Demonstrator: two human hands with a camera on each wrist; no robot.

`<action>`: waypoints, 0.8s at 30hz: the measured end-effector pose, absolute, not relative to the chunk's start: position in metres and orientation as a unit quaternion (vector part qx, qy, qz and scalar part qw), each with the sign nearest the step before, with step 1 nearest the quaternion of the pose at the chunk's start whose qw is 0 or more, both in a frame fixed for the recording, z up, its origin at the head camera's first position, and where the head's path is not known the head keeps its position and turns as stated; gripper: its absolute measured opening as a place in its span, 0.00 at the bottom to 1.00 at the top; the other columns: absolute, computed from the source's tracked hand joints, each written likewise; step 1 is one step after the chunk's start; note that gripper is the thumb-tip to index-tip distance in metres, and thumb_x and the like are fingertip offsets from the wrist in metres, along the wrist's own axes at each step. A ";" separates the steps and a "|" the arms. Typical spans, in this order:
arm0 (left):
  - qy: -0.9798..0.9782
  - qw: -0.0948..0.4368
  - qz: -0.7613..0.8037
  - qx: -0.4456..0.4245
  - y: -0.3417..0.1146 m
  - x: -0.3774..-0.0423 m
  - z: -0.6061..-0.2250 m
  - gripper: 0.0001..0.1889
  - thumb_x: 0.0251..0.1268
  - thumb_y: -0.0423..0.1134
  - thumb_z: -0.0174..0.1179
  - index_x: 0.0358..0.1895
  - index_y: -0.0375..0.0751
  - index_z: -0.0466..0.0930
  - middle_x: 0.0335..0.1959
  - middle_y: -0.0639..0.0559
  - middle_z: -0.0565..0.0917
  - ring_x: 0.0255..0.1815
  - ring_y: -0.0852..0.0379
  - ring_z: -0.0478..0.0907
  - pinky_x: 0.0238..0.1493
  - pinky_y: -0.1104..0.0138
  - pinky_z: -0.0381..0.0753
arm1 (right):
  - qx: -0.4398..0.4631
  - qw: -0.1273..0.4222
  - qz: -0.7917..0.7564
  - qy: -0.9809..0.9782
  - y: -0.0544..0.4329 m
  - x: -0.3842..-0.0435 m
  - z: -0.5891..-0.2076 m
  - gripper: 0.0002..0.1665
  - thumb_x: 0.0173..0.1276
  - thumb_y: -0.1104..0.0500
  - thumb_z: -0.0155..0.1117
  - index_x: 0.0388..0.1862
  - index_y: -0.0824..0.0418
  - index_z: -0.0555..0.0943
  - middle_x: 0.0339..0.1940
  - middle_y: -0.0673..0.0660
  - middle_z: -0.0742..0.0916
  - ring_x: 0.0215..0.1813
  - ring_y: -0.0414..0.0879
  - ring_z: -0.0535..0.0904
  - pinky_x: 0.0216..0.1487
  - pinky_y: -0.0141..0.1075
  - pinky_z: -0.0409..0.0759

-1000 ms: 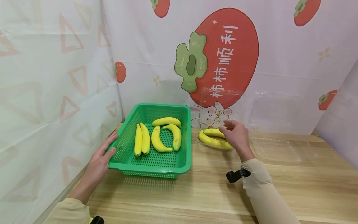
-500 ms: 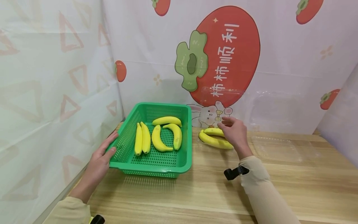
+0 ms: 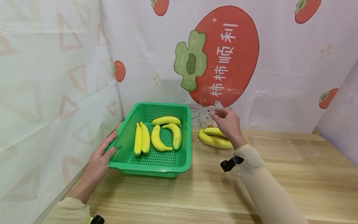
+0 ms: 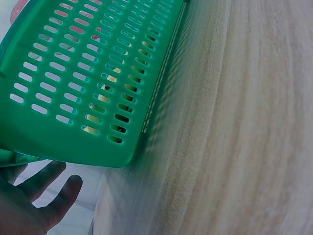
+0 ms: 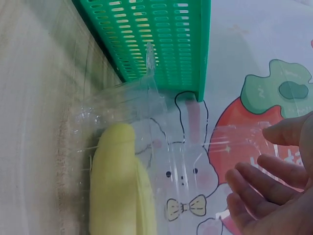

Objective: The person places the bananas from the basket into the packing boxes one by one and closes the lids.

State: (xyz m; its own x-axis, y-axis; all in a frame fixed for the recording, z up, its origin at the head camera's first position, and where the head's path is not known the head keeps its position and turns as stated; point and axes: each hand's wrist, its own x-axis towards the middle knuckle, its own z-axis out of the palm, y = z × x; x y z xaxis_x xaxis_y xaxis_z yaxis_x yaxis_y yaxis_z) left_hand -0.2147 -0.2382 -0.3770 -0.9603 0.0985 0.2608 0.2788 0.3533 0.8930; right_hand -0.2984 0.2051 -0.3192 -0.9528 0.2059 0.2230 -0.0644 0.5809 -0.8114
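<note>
My left hand [image 3: 99, 155] rests against the left rim of a green plastic basket [image 3: 152, 169], fingers fairly straight. The left wrist view shows those fingers [image 4: 59, 198] by the basket's end. Inside the basket lie several yellow bananas [image 3: 145, 138]. To its right, two more bananas [image 3: 213, 142] sit in a clear plastic clamshell box [image 5: 112, 100] with its lid up. Above them hovers my right hand [image 3: 228, 124], holding nothing, with loosely bent fingers. In the right wrist view its thumb [image 5: 286, 131] stands apart from the fingers, near the see-through lid.
Another clear plastic clamshell box [image 3: 277, 147] stands open at the right, its lid leaning by the printed back cloth [image 3: 291, 56]. A white cloth [image 3: 50, 93] hangs along the left side. Everything stands on a wooden table [image 3: 201, 193].
My right hand has risen and shifted a little left, away from the two bananas in the box. The left hand and the basket have stayed in place.
</note>
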 end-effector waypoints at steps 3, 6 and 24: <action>-0.819 0.081 -0.556 -0.118 -0.238 -0.216 -0.378 0.29 0.89 0.38 0.42 0.86 0.41 0.54 0.90 0.46 0.48 0.90 0.41 0.39 0.88 0.48 0.40 | -0.029 0.151 0.466 -0.871 0.200 -0.302 -0.316 0.27 0.79 0.47 0.64 0.72 0.56 0.81 0.63 0.61 0.89 0.66 0.58 0.83 0.67 0.55 0.81; -0.821 0.081 -0.554 -0.113 -0.238 -0.215 -0.378 0.29 0.90 0.39 0.42 0.87 0.44 0.54 0.90 0.49 0.49 0.90 0.43 0.40 0.88 0.50 0.40 | -0.015 0.157 0.477 -0.864 0.192 -0.304 -0.314 0.27 0.78 0.49 0.64 0.72 0.57 0.81 0.61 0.61 0.89 0.63 0.57 0.84 0.65 0.53 0.83; -0.821 0.073 -0.555 -0.109 -0.239 -0.214 -0.377 0.29 0.89 0.38 0.42 0.87 0.41 0.53 0.90 0.46 0.48 0.90 0.41 0.38 0.86 0.42 0.39 | 0.032 0.178 0.471 -0.863 0.154 -0.313 -0.286 0.26 0.78 0.49 0.65 0.70 0.58 0.82 0.62 0.60 0.89 0.63 0.56 0.84 0.66 0.53 0.82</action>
State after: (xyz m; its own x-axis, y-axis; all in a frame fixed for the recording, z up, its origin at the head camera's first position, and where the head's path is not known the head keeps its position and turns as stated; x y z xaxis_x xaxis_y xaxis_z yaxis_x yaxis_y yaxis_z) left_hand -0.2141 -0.2390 -0.3771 -0.9654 0.0976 0.2418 0.2607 0.3603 0.8957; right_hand -0.3135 0.1542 -0.2864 -0.9345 0.1129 0.3375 -0.2228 0.5539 -0.8022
